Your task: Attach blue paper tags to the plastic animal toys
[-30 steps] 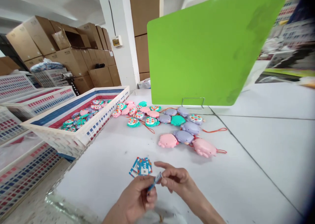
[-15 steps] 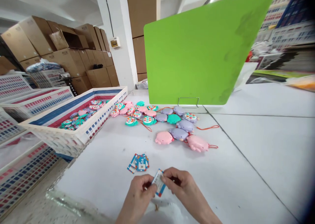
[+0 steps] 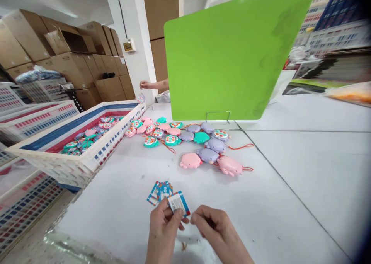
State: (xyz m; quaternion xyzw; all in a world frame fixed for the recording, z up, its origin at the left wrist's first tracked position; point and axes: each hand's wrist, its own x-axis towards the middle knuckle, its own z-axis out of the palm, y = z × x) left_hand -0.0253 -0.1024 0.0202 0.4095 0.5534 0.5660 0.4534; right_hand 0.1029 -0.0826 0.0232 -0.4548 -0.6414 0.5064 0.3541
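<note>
My left hand (image 3: 162, 230) pinches a small white paper tag with a blue and red border (image 3: 178, 203), held up just above the table's near edge. My right hand (image 3: 213, 227) is beside it, fingers curled in a pinch close to the tag's lower right corner; what it holds, if anything, is too small to see. A small stack of the same tags (image 3: 159, 190) lies on the white table (image 3: 290, 186) just behind my left hand. Several pink, purple and teal animal-shaped toys (image 3: 199, 148) with orange cords lie farther back.
A white lattice basket (image 3: 95, 152) with more toys stands at the table's left edge. A green divider board (image 3: 228, 59) stands upright at the back. Another person's arm (image 3: 152, 85) shows behind it. Cardboard boxes (image 3: 72, 59) and more baskets fill the left.
The tag has turned from edge-on to face the camera and now sits in my left hand alone. My right hand has slipped off to its right. An arm has appeared behind the divider.
</note>
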